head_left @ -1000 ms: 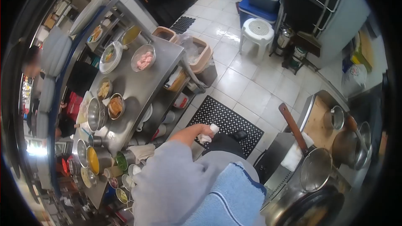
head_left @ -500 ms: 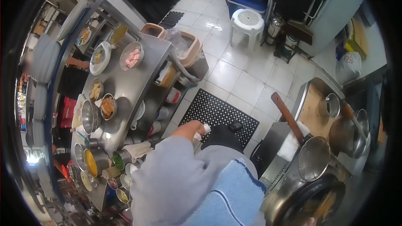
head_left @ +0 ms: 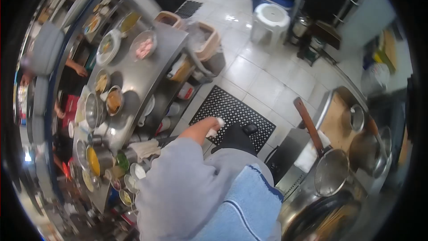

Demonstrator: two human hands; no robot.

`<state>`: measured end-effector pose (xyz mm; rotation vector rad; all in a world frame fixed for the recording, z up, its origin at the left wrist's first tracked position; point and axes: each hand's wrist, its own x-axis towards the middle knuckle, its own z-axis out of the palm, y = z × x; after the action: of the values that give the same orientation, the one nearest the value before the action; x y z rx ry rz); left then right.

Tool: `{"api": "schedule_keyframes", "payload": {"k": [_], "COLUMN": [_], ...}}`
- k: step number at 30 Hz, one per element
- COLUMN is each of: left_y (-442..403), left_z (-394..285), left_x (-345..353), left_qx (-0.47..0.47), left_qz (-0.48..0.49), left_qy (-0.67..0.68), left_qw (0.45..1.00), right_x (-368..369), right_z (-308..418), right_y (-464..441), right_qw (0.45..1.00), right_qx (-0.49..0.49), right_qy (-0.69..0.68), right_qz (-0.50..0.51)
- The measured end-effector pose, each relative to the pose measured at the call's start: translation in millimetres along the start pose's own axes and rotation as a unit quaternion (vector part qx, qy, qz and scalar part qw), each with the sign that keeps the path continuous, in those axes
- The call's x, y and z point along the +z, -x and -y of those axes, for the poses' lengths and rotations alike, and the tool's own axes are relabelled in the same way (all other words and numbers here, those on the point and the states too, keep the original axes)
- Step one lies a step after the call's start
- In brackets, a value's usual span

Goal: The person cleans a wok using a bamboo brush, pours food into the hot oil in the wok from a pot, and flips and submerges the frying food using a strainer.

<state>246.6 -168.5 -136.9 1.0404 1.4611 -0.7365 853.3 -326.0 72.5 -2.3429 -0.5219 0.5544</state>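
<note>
My left hand hangs in front of me at the end of a grey sleeve, over the black perforated floor mat. Its fingers are closed around a crumpled white cloth, only part of which shows. A light blue towel with a dark edge lies against my body. I cannot see my right hand. At the lower right sits a dark wok with long thin yellowish pieces in it, partly cut off by the frame. A mesh strainer with a wooden handle rests beside the wok.
To the left, a steel table carries a bowl of pink meat, stacked plates, steel bowls and a yellow-filled pot. Ahead are bins and a white stool. Another person's hand shows beyond the table.
The view has shifted slightly, and my left hand with the white cloth sits a little higher. Beyond the table, the other person's hand has shifted and shows more fully.
</note>
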Motion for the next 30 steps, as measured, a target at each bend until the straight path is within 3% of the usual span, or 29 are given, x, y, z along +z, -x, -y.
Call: {"api": "schedule_keyframes", "payload": {"k": [3, 6, 8, 10, 12, 20, 22, 23, 24, 25, 27, 28, 30], "left_y": [1.1, -35.0, -59.8, -94.4, -102.1, -65.0, -72.0, -81.0, -90.9, -98.3, -115.7, -120.7, -132.3], "left_z": [22.1, 32.9, 38.7, 42.3, 55.5, 54.2, 61.9, 61.2, 62.4, 60.9, 54.2, 48.1, 42.5], "left_x": [5.7, 9.7, 18.2, 29.3, 38.3, 37.3, 36.8, 32.0, 24.5, 11.2, -16.3, -27.3, -45.6], "left_qx": [-0.006, 0.016, -0.043, -0.034, 0.013, 0.049, 0.111, 0.143, 0.168, 0.185, 0.182, 0.160, 0.109], "left_qz": [-0.007, -0.024, 0.042, 0.015, -0.072, -0.097, -0.091, -0.079, -0.060, -0.036, 0.029, 0.060, 0.105], "left_qy": [0.079, 0.039, 0.154, 0.139, 0.053, -0.053, -0.060, -0.056, -0.046, -0.031, 0.018, 0.048, 0.088], "left_qw": [0.997, 0.999, 0.986, 0.990, 0.996, 0.993, 0.988, 0.985, 0.983, 0.982, 0.983, 0.984, 0.985], "right_x": [-5.4, -13.1, -18.7, -21.2, -21.4, -64.8, -80.4, -118.7, -122.8, -123.6, -174.1, -189.8, -199.2], "right_z": [0.3, 1.6, 3.8, 5.7, 4.2, 2.2, 23.2, -86.1, -78.2, -38.9, -109.1, -90.4, -104.3], "right_y": [-1.9, -2.6, -2.4, 1.2, 3.3, 22.7, 44.5, -36.9, -9.2, 38.1, 65.5, 81.6, 64.7], "right_qw": [1.000, 1.000, 1.000, 1.000, 1.000, 0.993, 0.982, 0.995, 0.994, 0.992, 0.967, 0.949, 0.928], "right_qx": [-0.002, 0.002, 0.006, 0.012, 0.015, 0.062, 0.108, -0.009, 0.045, 0.038, 0.040, 0.080, 0.098], "right_qy": [0.002, -0.004, -0.003, -0.003, -0.006, -0.092, -0.152, 0.073, 0.078, 0.101, 0.227, 0.280, 0.357], "right_qz": [-0.004, -0.013, -0.018, -0.025, -0.026, -0.042, -0.026, 0.060, 0.060, 0.065, 0.111, 0.124, 0.038]}}
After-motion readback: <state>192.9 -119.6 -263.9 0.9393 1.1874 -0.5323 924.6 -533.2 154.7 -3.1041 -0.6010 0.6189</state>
